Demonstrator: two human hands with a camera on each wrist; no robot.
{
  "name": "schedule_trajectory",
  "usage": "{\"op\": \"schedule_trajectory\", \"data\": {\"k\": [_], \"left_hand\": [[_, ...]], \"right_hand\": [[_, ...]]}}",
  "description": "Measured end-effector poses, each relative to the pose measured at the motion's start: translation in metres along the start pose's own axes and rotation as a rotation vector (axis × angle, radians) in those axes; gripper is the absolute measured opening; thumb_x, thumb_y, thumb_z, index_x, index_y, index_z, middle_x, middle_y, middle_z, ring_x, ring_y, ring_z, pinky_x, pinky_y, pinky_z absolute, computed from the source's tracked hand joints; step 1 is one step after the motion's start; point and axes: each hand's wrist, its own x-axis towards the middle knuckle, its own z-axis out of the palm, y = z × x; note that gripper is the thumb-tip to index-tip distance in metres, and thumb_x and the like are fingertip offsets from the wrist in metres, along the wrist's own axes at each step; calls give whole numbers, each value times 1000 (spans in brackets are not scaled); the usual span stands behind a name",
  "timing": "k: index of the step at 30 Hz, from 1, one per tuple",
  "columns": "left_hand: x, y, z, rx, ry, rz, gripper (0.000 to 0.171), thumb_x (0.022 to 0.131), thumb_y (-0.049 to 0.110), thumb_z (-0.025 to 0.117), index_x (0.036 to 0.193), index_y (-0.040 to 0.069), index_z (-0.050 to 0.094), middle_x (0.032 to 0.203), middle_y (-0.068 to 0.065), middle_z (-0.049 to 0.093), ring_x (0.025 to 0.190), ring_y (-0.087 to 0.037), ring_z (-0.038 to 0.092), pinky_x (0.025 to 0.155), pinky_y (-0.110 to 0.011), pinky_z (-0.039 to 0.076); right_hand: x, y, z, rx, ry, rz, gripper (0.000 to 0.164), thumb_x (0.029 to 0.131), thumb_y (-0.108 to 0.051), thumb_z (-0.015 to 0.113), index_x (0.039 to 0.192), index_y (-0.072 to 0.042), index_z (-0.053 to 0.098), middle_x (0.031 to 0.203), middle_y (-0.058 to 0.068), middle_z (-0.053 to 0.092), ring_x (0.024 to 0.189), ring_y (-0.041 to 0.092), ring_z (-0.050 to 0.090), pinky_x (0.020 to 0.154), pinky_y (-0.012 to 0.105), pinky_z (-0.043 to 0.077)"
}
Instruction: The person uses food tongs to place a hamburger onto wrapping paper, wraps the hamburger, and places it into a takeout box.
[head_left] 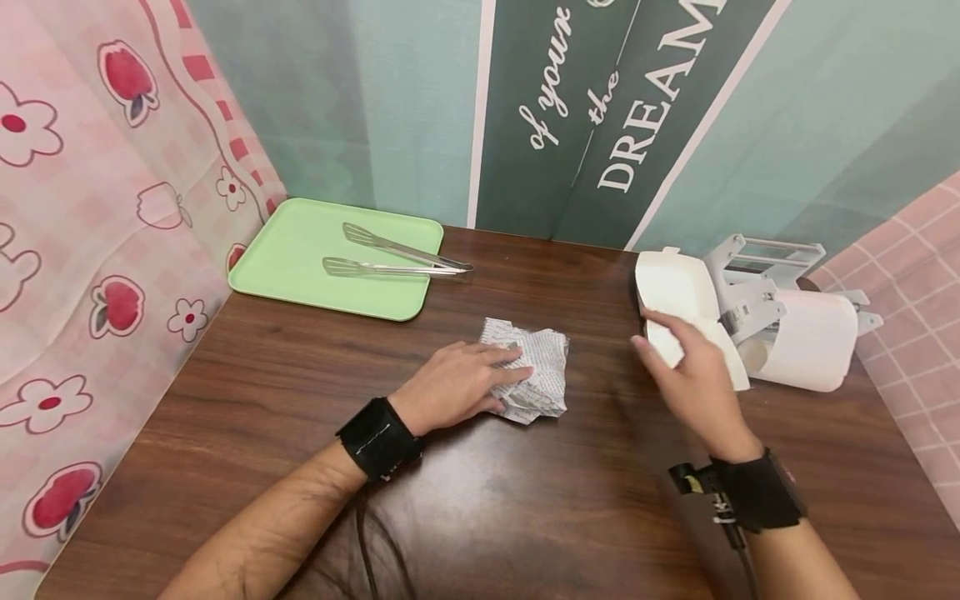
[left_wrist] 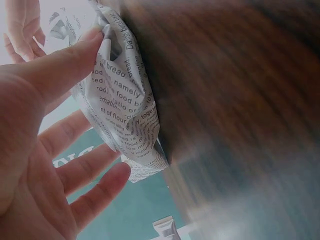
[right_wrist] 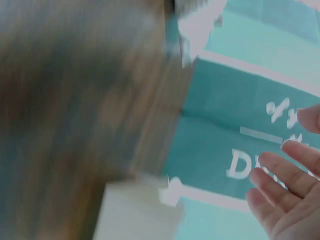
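Black bands circle both wrists [head_left: 378, 437] as a person works at a wooden table [head_left: 510, 517]. The left hand [head_left: 461, 379] lies with loosely extended fingers against a parcel of printed paper [head_left: 550, 354], apparently to keep it flat and folded; the parcel sits on the tabletop just beyond that wrist, between the two hands. The right hand [head_left: 697, 383] is released, holding nothing, its fingers spread in front of an open white box [head_left: 678, 287] (whether they touch it, the views do not settle). The box stands with its lid up, presumably for easy filling, beside a white rack [head_left: 813, 342] to the right hand's right. Beyond the left hand, metal tongs [head_left: 405, 268] rest on a green tray [head_left: 300, 242], handle end past the rim, perhaps for quick pickup. Behind hangs a lettered cloth [head_left: 420, 100].
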Motion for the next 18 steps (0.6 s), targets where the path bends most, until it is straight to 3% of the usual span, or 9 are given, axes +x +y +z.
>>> {"op": "schedule_trajectory", "data": {"k": [2, 5, 6, 9, 12, 15, 16, 18], "left_hand": [[0, 0, 0, -19, 1, -5, 62, 91, 48, 70, 149, 35, 51, 158, 4, 46, 141, -21, 51, 107, -54, 49], [1, -1, 0, -39, 1, -11, 62, 91, 47, 70, 149, 36, 51, 158, 5, 46, 141, -20, 51, 107, -53, 49], [1, -1, 0, -43, 1, -11, 62, 91, 47, 70, 149, 36, 51, 158, 5, 47, 141, -20, 51, 107, -53, 49], [2, -1, 0, -47, 4, -8, 61, 91, 47, 71, 148, 35, 52, 157, 4, 47, 141, -19, 51, 107, -51, 49], [2, -2, -1, -54, 6, -7, 61, 92, 46, 71, 148, 35, 52, 157, 4, 48, 141, -19, 51, 108, -50, 49], [1, -2, -1, -64, 9, -11, 60, 91, 46, 71, 148, 35, 52, 157, 5, 48, 141, -19, 51, 108, -51, 49], [1, -2, 0, -67, 9, -12, 60, 91, 46, 71, 148, 35, 52, 157, 5, 48, 141, -19, 51, 108, -51, 49], [0, -2, 0, -76, 9, -14, 61, 91, 45, 71, 148, 35, 52, 157, 5, 48, 141, -18, 51, 108, -52, 49]], "right_hand": [[5, 8, -13, -23, 42, 17, 40, 99, -16, 65, 136, -2, 61, 134, 27, 62, 113, 43, 60, 100, 56, 42], [13, 21, -30, -65, 128, 35, 36, 99, -13, 64, 132, -1, 64, 130, 28, 65, 103, 38, 62, 99, 31, 45], [16, 27, -36, -78, 160, 35, 34, 98, -12, 64, 129, 0, 66, 127, 28, 66, 108, 36, 62, 98, 22, 43], [25, 44, -52, -132, 226, 59, 29, 98, -11, 62, 124, 1, 69, 117, 25, 70, 93, 3, 57, 80, 4, 31], [39, 63, -70, -202, 252, 95, 28, 98, -15, 60, 117, 1, 71, 86, 5, 69, 77, -19, 42, 69, 6, 28], [55, 82, -90, -276, 238, 160, 30, 98, -19, 57, 114, 2, 72, 67, -13, 55, 61, -23, 31, 59, 13, 26], [60, 88, -96, -301, 217, 185, 32, 99, -21, 55, 114, 2, 72, 66, -12, 54, 58, -20, 31, 57, 15, 27], [69, 98, -107, -352, 150, 231, 36, 101, -21, 50, 118, 5, 68, 67, 4, 62, 56, -8, 40, 55, 21, 30]]}}
